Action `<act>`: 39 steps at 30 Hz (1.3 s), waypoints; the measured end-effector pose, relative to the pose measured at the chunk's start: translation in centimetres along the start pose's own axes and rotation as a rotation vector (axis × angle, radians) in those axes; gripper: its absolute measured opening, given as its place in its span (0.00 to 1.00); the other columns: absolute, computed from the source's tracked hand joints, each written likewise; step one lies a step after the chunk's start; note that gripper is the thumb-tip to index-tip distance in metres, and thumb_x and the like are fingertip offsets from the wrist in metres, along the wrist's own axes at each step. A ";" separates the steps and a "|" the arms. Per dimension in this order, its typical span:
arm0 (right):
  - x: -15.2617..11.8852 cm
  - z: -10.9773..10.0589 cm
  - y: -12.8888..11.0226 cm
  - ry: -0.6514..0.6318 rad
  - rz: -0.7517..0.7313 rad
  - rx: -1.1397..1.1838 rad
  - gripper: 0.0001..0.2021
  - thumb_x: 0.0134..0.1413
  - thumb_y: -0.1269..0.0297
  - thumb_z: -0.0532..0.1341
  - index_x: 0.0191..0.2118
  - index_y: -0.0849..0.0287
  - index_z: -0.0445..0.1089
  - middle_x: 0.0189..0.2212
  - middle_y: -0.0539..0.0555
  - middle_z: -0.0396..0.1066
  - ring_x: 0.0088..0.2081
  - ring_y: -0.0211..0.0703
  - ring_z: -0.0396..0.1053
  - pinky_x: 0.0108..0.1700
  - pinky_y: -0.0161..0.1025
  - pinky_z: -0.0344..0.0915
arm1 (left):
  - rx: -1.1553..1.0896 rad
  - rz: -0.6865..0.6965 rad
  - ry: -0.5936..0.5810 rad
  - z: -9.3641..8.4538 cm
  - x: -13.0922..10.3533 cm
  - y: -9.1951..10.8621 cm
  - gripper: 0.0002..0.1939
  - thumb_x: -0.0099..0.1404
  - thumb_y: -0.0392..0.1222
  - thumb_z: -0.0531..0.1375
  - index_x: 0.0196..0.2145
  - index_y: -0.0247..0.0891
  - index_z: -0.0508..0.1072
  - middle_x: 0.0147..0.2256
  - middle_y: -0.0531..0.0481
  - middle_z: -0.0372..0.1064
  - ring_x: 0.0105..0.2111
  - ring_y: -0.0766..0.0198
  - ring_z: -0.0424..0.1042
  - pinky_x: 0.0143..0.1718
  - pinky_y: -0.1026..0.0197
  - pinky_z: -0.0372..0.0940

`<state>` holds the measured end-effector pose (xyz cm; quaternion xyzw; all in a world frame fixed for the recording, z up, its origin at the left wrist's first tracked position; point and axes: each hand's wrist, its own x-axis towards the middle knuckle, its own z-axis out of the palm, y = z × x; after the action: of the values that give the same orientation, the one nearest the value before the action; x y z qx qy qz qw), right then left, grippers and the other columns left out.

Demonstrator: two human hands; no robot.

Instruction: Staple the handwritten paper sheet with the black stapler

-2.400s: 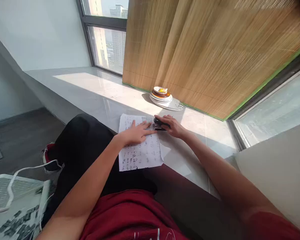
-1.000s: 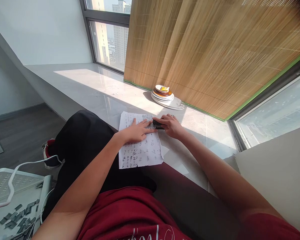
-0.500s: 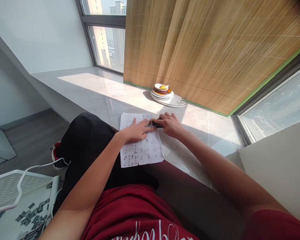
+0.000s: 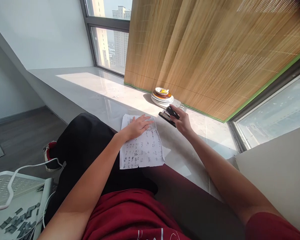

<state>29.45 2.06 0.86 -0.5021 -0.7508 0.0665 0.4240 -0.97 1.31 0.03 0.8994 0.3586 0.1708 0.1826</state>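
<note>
Handwritten paper [image 4: 146, 150] lies on the window ledge, its near end reaching out over the ledge's edge. A small printed piece [image 4: 152, 125] shows at its upper right. Flat across the top part of the paper rests my left hand [image 4: 138, 127], fingers stretched out and holding nothing. My right hand [image 4: 182, 120] grips a black stapler [image 4: 170, 115] just right of the paper, apart from it. The stapler's jaws are spread, with a metal strip showing between them.
Behind the stapler stands a stack of plates [image 4: 162, 97] by the bamboo blind [image 4: 190, 53]. At lower left, a white perforated basket [image 4: 15, 186] holds several grey pieces, and a white cable [image 4: 11, 186] crosses it. The sunlit ledge [image 4: 75, 85] stretches left.
My right hand has moved right and off the paper's edge with the stapler, whose jaws now show apart. My left hand stays on the paper. The view has shifted slightly.
</note>
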 end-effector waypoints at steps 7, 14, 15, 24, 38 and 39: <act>-1.6 8.0 -9.7 -0.127 -0.096 -0.040 0.33 0.73 0.66 0.55 0.78 0.41 0.51 0.51 0.60 0.73 0.52 0.57 0.68 0.56 0.56 0.69 | 0.061 -0.390 0.628 -2.0 -1.1 -5.8 0.22 0.80 0.43 0.44 0.51 0.41 0.78 0.53 0.40 0.77 0.57 0.48 0.71 0.63 0.47 0.64; -1.2 11.2 -11.2 -0.349 -0.132 -0.124 0.31 0.70 0.68 0.58 0.75 0.44 0.60 0.49 0.59 0.72 0.52 0.58 0.66 0.56 0.53 0.67 | 0.059 -0.565 0.709 -1.6 -1.7 -8.3 0.19 0.77 0.37 0.46 0.42 0.39 0.77 0.48 0.38 0.77 0.52 0.48 0.74 0.57 0.50 0.66; -1.2 10.7 -10.8 -0.357 -0.148 -0.125 0.30 0.70 0.68 0.58 0.74 0.44 0.60 0.49 0.59 0.72 0.51 0.57 0.66 0.56 0.52 0.67 | 0.059 -0.568 0.695 -1.5 -1.7 -8.3 0.19 0.77 0.38 0.46 0.42 0.39 0.77 0.48 0.38 0.77 0.52 0.47 0.74 0.57 0.49 0.66; -2.9 1.2 -2.3 -0.335 -0.105 -0.252 0.25 0.70 0.55 0.59 0.70 0.48 0.68 0.46 0.59 0.78 0.45 0.57 0.73 0.50 0.53 0.73 | 0.033 -0.622 0.619 -1.3 -1.7 -8.1 0.20 0.78 0.40 0.47 0.39 0.42 0.78 0.50 0.39 0.76 0.53 0.45 0.73 0.56 0.46 0.65; 1.5 0.6 6.2 -0.367 -0.066 -0.430 0.22 0.72 0.50 0.51 0.56 0.54 0.76 0.53 0.65 0.78 0.56 0.60 0.76 0.57 0.62 0.74 | -0.013 -0.616 0.659 -1.3 -1.8 -8.4 0.19 0.78 0.38 0.47 0.38 0.41 0.78 0.48 0.39 0.77 0.52 0.46 0.74 0.56 0.47 0.66; 2.0 1.8 6.4 -0.409 -0.099 -0.436 0.21 0.73 0.51 0.51 0.56 0.53 0.76 0.52 0.64 0.79 0.57 0.61 0.76 0.57 0.62 0.74 | -0.012 -0.616 0.656 -1.2 -1.7 -8.4 0.19 0.78 0.38 0.47 0.38 0.41 0.78 0.48 0.39 0.77 0.52 0.46 0.74 0.56 0.47 0.66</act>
<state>32.42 7.36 -2.52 -0.5203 -0.8408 -0.0175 0.1488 -7.58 6.04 -3.03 0.6479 0.6476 0.3866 0.1069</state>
